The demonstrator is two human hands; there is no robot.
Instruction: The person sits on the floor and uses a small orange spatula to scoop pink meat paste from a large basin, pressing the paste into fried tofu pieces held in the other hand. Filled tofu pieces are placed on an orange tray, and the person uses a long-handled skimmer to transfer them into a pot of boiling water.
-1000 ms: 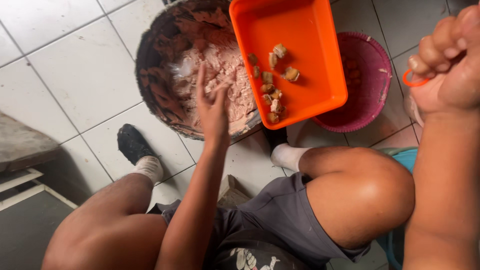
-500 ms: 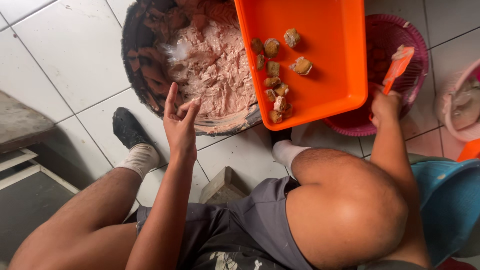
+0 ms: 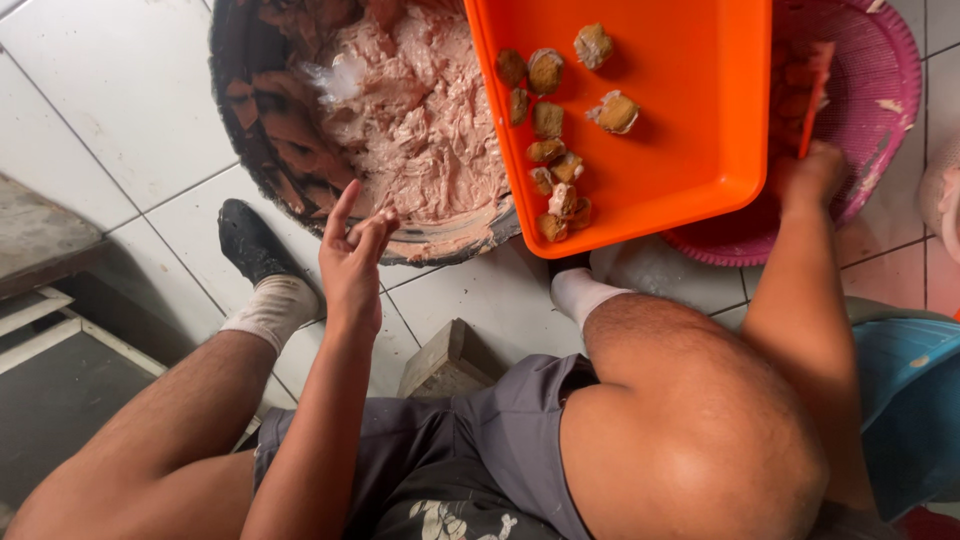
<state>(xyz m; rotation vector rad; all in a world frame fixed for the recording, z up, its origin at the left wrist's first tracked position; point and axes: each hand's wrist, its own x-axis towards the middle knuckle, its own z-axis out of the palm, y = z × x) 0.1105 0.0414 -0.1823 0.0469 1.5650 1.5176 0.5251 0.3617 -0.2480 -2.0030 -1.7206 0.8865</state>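
As my right hand (image 3: 812, 172) dropped, gripping the orange scraper (image 3: 815, 95), my left hand (image 3: 352, 262) hovered empty, fingers spread, nearer the paste bowl (image 3: 250, 120).

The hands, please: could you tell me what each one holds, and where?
Left hand: nothing, fingers spread. Right hand: lower end of an orange scraper.

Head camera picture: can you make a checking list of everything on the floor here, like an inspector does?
Surface: white tiled floor, smeared near the basin.
Job's things: dark basin of pink paste; orange tray tilted over it, holding brown stuffed pieces.
Clutter: pink basket; blue tub; wooden block.
Grippers: left hand open, empty, near the basin; right hand shut on an orange scraper.
Cables: nothing seen.
Surroundings: dark mat, stone slab.
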